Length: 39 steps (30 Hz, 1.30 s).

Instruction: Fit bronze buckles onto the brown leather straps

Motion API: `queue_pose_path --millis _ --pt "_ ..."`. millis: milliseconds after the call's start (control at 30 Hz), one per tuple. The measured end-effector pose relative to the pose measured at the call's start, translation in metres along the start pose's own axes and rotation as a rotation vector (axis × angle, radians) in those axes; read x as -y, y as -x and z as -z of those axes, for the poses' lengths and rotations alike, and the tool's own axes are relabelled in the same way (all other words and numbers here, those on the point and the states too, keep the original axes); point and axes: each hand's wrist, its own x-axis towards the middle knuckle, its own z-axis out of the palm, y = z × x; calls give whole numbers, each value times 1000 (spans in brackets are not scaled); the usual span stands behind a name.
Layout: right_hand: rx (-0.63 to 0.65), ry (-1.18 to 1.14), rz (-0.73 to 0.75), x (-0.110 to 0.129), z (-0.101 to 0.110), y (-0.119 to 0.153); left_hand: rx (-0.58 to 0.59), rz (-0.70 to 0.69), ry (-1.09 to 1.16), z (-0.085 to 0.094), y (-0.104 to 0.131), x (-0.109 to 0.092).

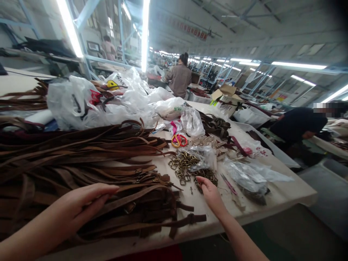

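Note:
My left hand (87, 204) is stretched over a thick layer of brown leather straps (108, 148), its fingers extended and the thumb a little apart below them. One strap runs right from near its fingertips; I see no clear grip on it. My right hand (210, 194) is at the near edge of a heap of bronze-coloured metal buckles (186, 161), fingertips and thumb curled together around a buckle (198, 184). The fingers partly cover that buckle. Several straps have a buckle fitted near their right ends.
Scissors (178, 140) with orange-red handles lie behind the buckles. Right of my right hand are a thin pointed tool (229, 184) and a plastic bag (247, 175). Crumpled clear bags (127, 101) pile up at the back. Co-workers (179, 76) stand beyond the table; one bends over at the right.

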Motion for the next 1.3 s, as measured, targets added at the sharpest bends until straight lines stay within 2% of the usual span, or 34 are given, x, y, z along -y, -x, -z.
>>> queue_pose_path --millis 100,167,267,367,433,533,700,933,1167,1300 --pt "104 149 131 -7 -9 -8 144 -107 -16 -2 -28 -11" --pt "138 189 106 -7 -16 -18 188 -137 -34 -4 -50 -4" --pt "108 105 -137 0 -25 -37 237 -167 -44 -8 -87 22" --pt "71 -261 -469 11 -31 -58 235 -214 -41 -14 -127 47" --pt "92 -538 -624 17 -33 -69 256 -228 -12 -19 -151 55" --pt "109 -801 -766 21 -33 -80 336 -209 39 -25 -173 51" --pt "104 -925 -797 24 -31 -80 424 -210 28 -26 -184 25" --pt "131 -997 -759 28 -26 -70 537 -193 10 -30 -181 -12" --pt "139 -1008 -702 25 -23 -56 665 -282 -2 -56 -175 -27" --pt "29 -793 -557 25 -27 -47 681 -418 -105 -80 -186 -44"
